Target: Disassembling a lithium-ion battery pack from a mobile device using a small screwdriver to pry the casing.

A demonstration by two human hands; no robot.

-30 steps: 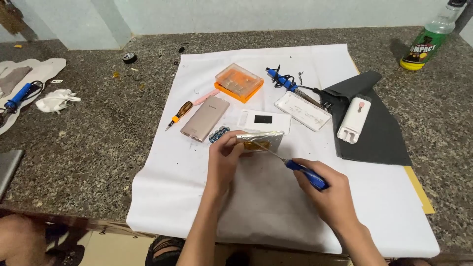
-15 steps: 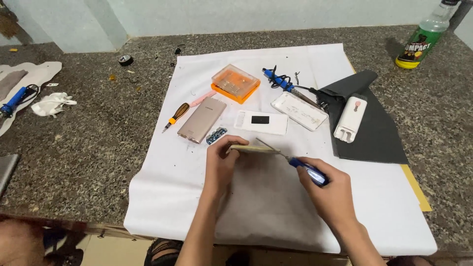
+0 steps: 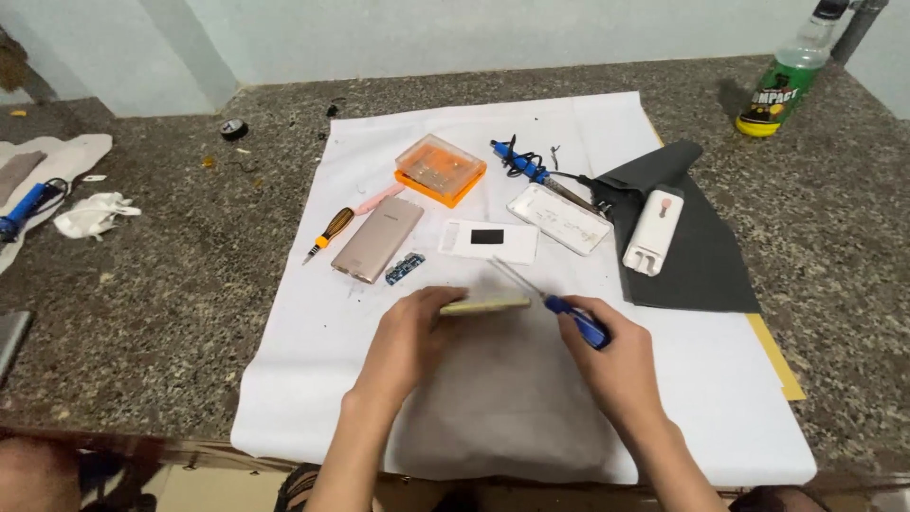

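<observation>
Holding a thin, flat, pale yellow slab point(image 3: 485, 304) on its edge, the left hand point(image 3: 409, 343) pinches it over the white paper sheet point(image 3: 313, 379) near the tabletop's front edge. The right hand point(image 3: 616, 356) is wrapped around a blue-handled screwdriver point(image 3: 555, 305), its metal tip close beside the slab. The tip could slip off and poke a finger, because the slab stands tippy. The small blue circuit board point(image 3: 404, 268) nearby could get bumped.

Soft, even indoor light, white sheet point(image 3: 531, 379) pretty bright, faint shadows only; hands slightly motion-blurred, and it gets darker at 6 o'clock.
</observation>
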